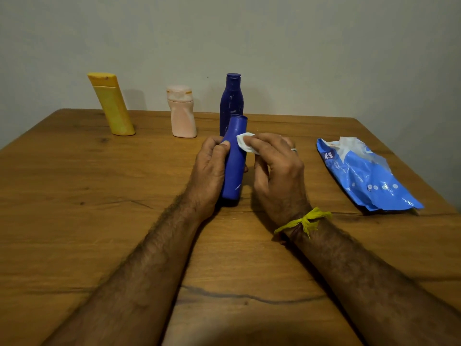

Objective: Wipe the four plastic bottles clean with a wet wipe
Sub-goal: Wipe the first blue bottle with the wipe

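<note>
Currently my left hand (208, 168) grips the blue bottle (234, 161) tilted above the table (74, 196); my right hand (277, 166) pinches the wet wipe (245, 142) against its neck. Risk: rubbing pressure could twist the slick bottle loose.

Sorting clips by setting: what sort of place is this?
Probably a room at home: a wooden table against a plain wall, toiletry-type bottles such as the yellow bottle, and a wet wipe pack.

Blue bottle (234, 161) in left hand (209, 168) — right hand (277, 168) with wet wipe (245, 142) against it.
</note>
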